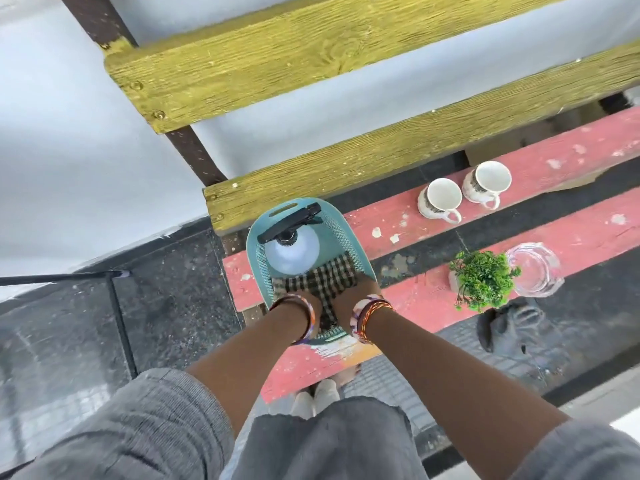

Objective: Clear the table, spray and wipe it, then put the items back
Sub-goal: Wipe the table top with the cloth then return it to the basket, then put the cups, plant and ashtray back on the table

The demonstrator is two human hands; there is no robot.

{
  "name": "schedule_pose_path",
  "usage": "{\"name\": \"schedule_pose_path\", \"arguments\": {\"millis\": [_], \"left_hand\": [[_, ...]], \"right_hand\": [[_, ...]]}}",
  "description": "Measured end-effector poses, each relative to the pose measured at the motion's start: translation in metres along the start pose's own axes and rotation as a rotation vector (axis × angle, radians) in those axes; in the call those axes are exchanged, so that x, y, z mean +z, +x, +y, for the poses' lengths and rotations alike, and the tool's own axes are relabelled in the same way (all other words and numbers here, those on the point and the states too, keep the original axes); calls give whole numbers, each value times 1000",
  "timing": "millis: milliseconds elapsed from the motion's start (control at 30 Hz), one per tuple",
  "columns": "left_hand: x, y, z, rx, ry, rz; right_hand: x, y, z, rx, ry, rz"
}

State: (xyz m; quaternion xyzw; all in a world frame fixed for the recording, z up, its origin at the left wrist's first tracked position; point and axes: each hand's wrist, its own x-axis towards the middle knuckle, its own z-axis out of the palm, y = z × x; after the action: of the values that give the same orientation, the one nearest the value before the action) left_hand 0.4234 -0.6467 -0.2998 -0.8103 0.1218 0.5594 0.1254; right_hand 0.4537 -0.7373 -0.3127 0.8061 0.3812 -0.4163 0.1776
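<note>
both hands reach into the near end of the teal perforated plastic basket [349, 233]; the left hand [300, 299] and right hand [349, 292] press on the brown-and-cream checked cloth [322, 277], but whether either grip is clamped on it i cannot tell. beyond the cloth stands the white spray bottle with black trigger [292, 251]. the basket sits at the left end of the red slatted wooden table [485, 188]. judging the step: lift the cloth clear without tipping the bottle.
</note>
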Motion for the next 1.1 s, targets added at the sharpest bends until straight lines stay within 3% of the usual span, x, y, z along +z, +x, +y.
{"name": "schedule_pose_path", "arguments": {"millis": [67,200,367,433,567,833,967,1100], "left_hand": [[-6,-10,-1,42,33,0],[4,6,-6,-1,59,89],[19,16,-15,10,163,-27],[15,13,-14,14,133,37],[-25,-15,-10,55,-139,298],[-132,-32,15,139,-317,554],[-175,-7,36,149,-483,578],[-209,35,51,29,-653,558]], "right_hand": [[3,1,-3,-2,69,4],[-7,-4,-7,13,137,187],[1,3,-10,3,115,16],[-4,-5,-12,-3,152,83],[-25,-35,5,56,251,245],[-35,-83,113,242,695,550],[-16,-80,194,390,873,561],[-1,-64,262,501,951,573]]}}
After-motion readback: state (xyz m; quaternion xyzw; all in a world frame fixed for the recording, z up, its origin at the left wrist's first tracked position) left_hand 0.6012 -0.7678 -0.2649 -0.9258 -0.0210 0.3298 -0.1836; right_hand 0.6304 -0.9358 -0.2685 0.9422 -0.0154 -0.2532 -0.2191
